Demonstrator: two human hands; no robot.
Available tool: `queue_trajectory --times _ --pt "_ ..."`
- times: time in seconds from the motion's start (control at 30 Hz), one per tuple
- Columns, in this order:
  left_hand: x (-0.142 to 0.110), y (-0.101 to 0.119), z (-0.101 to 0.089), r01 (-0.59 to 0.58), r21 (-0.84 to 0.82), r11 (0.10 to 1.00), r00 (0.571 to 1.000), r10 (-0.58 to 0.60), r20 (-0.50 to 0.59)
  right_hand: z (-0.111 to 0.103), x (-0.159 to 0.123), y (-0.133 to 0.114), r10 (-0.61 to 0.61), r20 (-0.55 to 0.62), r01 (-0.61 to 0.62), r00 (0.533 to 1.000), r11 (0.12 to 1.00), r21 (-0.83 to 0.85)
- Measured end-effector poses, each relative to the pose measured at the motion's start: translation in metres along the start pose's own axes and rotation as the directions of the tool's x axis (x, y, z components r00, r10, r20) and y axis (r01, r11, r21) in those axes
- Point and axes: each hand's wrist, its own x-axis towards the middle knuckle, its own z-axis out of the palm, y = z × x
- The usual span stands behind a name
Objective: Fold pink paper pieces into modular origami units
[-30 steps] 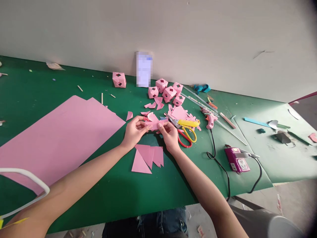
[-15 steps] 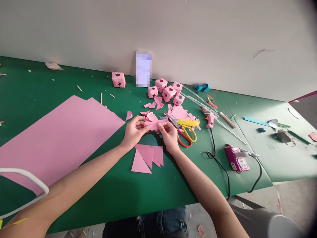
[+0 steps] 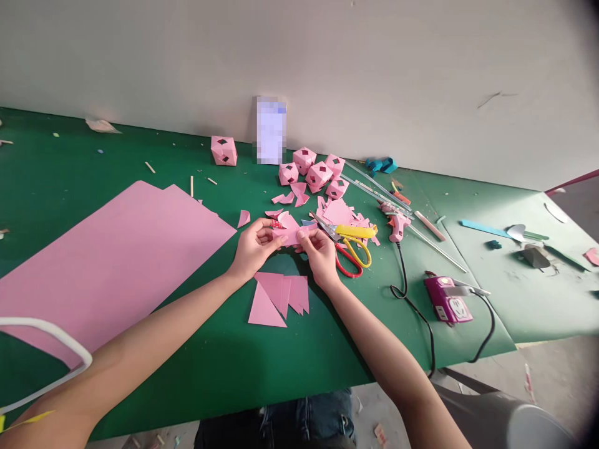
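Observation:
Between my two hands is a small piece of pink paper (image 3: 292, 236), pinched at both ends. My left hand (image 3: 253, 247) closes thumb and fingers on its left end. On its right end the thumb and fingers of my right hand (image 3: 321, 254) are pressed together. Just below, cut pink paper pieces (image 3: 267, 304) lie overlapping on the table. Scissors (image 3: 352, 259) with red and yellow handles rest beside my right hand, under a yellow utility knife (image 3: 357, 232). Behind the hands lie pink scraps (image 3: 339, 211).
Several folded pink paper shapes (image 3: 320, 176) stand near the wall, one (image 3: 224, 151) apart to the left. Large pink sheets (image 3: 116, 262) cover the table's left. A pink glue gun (image 3: 397, 226), its cord and a purple power adapter (image 3: 448, 300) lie right. A phone-like screen (image 3: 271, 131) leans on the wall.

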Motion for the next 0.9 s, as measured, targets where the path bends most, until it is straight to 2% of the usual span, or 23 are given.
queue_trajectory --times 0.13,0.3,0.5,0.67,0.8,0.9 --pt "-0.002 0.002 0.000 -0.009 0.054 0.998 0.996 0.004 0.085 -0.002 -0.001 0.002 -0.030 0.020 0.031 0.999 0.999 -0.041" --pt "-0.003 0.000 -0.003 -0.054 0.251 0.966 0.990 0.019 0.140 -0.006 -0.001 0.001 -0.070 0.076 0.076 0.995 0.994 -0.081" --pt "-0.005 0.003 -0.003 -0.111 0.312 0.943 0.981 0.054 0.187 -0.007 -0.001 -0.006 -0.111 0.096 0.124 0.989 0.981 -0.148" --pt "-0.007 0.006 -0.001 -0.056 0.233 0.971 0.984 0.014 0.176 -0.006 -0.002 -0.009 -0.062 0.097 0.077 0.993 0.984 -0.158" --pt "-0.006 0.007 0.000 -0.042 0.145 0.989 0.991 0.023 0.131 -0.005 0.000 -0.009 0.032 0.163 -0.020 0.986 0.997 -0.076" --pt "-0.004 0.007 0.000 -0.037 0.101 0.994 0.996 0.029 0.087 -0.006 0.001 -0.009 0.057 0.220 -0.045 0.974 0.997 -0.061"
